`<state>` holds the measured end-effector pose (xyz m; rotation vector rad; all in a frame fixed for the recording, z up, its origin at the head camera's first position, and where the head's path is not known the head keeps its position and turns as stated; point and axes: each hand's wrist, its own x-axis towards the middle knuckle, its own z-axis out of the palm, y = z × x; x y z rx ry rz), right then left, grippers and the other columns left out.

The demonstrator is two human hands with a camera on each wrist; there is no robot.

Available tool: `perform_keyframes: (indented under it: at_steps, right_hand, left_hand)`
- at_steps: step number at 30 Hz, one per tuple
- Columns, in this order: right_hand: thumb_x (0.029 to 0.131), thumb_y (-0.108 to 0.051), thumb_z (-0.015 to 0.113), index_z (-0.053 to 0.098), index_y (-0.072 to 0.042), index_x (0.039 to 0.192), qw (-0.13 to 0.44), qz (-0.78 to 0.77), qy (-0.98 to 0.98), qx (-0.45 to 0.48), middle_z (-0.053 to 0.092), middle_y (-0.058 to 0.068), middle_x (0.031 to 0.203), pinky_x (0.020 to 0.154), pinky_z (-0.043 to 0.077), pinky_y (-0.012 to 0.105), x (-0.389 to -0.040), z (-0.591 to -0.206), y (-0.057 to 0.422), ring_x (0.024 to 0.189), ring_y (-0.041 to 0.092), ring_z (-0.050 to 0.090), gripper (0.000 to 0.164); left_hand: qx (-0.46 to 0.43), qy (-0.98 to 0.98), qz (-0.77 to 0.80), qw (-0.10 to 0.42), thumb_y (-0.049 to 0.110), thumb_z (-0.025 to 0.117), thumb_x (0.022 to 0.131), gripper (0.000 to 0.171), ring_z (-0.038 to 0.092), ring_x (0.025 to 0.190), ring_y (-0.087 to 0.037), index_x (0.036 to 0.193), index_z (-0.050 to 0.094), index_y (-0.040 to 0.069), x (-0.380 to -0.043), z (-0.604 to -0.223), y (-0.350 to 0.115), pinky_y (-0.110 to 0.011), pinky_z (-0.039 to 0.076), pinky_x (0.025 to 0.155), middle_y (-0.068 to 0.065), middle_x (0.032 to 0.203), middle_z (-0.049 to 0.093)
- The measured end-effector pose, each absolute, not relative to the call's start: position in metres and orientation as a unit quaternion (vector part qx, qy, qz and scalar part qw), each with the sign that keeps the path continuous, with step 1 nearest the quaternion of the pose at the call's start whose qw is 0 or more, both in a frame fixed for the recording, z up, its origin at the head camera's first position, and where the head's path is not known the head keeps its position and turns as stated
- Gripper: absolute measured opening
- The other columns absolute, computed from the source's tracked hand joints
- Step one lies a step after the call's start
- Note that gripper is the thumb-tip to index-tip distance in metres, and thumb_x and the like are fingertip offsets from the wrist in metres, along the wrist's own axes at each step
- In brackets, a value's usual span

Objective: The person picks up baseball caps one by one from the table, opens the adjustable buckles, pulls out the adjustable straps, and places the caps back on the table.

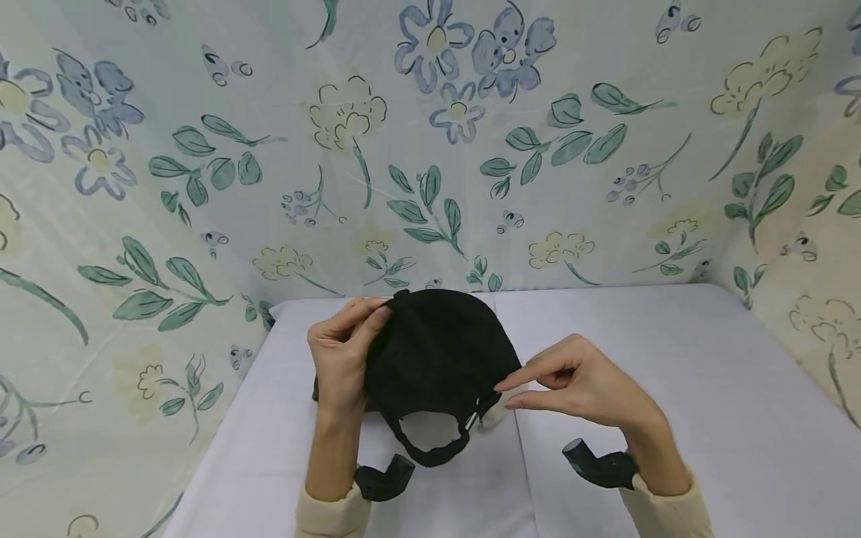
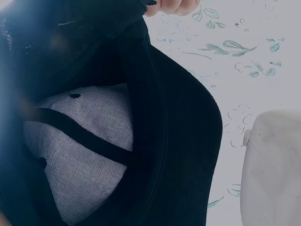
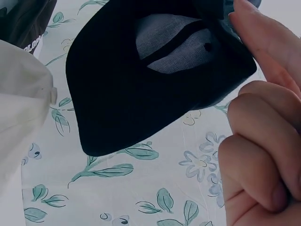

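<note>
A black baseball cap (image 1: 440, 344) is held up with its back opening and strap (image 1: 433, 454) towards me. My left hand (image 1: 343, 355) pinches the cap's upper left side between thumb and fingers. At the lower right edge, near the metal buckle (image 1: 472, 421), is my right hand (image 1: 578, 377). Its index fingertip (image 3: 242, 12) meets the cap's edge, while the thumb tip stands slightly apart below. Grey mesh lining (image 2: 94, 122) with a dark seam tape shows inside, and the brim (image 2: 190, 127) spreads beside it in the left wrist view.
A cream cap (image 2: 275, 165) lies behind the black one, mostly hidden in the head view. In the right wrist view, another black item (image 3: 23, 21) with white lettering shows at the upper left. White cloth covers the table (image 1: 639, 336); a floral curtain (image 1: 430, 149) hangs behind.
</note>
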<state>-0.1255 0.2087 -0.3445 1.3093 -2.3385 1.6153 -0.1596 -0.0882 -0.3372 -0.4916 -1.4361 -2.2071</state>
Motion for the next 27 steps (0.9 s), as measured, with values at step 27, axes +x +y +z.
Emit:
perform_keyframes:
  at_steps: [27]
  right_hand:
    - [0.081, -0.001, 0.086, 0.083, -0.02, 0.095, 0.045, 0.506, -0.763, 0.4, 0.027, -0.001, 0.053, 0.044, 0.021, 0.02, -0.1244, -0.3455, 0.2017, 0.051, 0.005, 0.019, 0.023]
  left_hand:
    - [-0.174, -0.526, -0.804, 0.217, -0.008, 0.075, 0.088, 0.013, 0.062, 0.082, -0.014, 0.094, 0.083, 0.001, -0.1628, -0.3396, -0.0904, -0.022, 0.05, 0.074, -0.001, 0.083, 0.077]
